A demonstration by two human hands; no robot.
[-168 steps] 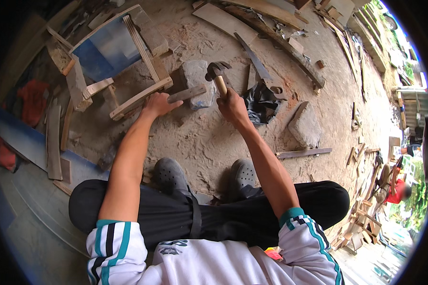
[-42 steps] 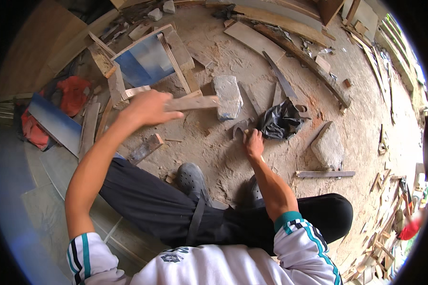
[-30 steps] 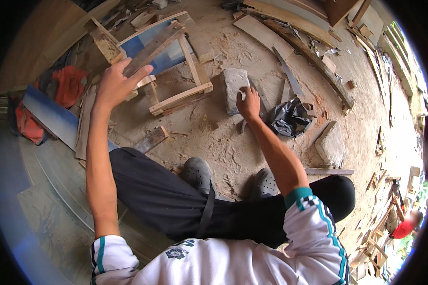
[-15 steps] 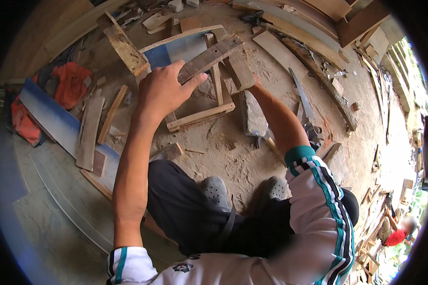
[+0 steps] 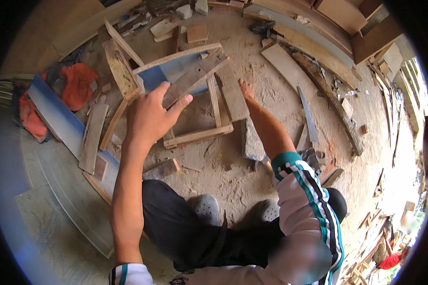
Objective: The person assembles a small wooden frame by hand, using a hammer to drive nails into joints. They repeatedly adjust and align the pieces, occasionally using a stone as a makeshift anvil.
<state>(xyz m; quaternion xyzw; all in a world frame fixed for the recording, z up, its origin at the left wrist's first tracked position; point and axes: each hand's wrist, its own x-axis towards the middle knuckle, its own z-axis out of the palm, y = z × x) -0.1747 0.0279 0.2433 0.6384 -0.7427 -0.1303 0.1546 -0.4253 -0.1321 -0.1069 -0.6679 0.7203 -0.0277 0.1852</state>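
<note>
My left hand [image 5: 150, 114] grips the near end of a worn brown board [image 5: 199, 76], with the thumb along its right side. The board slants up to the right over a small wooden frame [image 5: 199, 137]. A second short board [image 5: 232, 97] meets its far end and hangs down toward me; I cannot tell how the two are joined. My right hand [image 5: 247, 89] is at this second board's right edge, its small visible fingers bunched close to the wood. Whether they grip the board does not show. A blue panel [image 5: 152, 78] lies beneath the frame's far side.
A hand saw [image 5: 308, 116] lies on the dirt floor to the right, near long planks [image 5: 330, 88]. A grey block [image 5: 253, 142] sits below my right wrist. Loose boards [image 5: 94, 137] and an orange cloth [image 5: 78, 85] are at left. A person in red [image 5: 391, 260] is far right.
The held board and my left hand have moved toward me and slightly left. The second board has swung steeper, and my right hand now shows beside its edge instead of behind its end.
</note>
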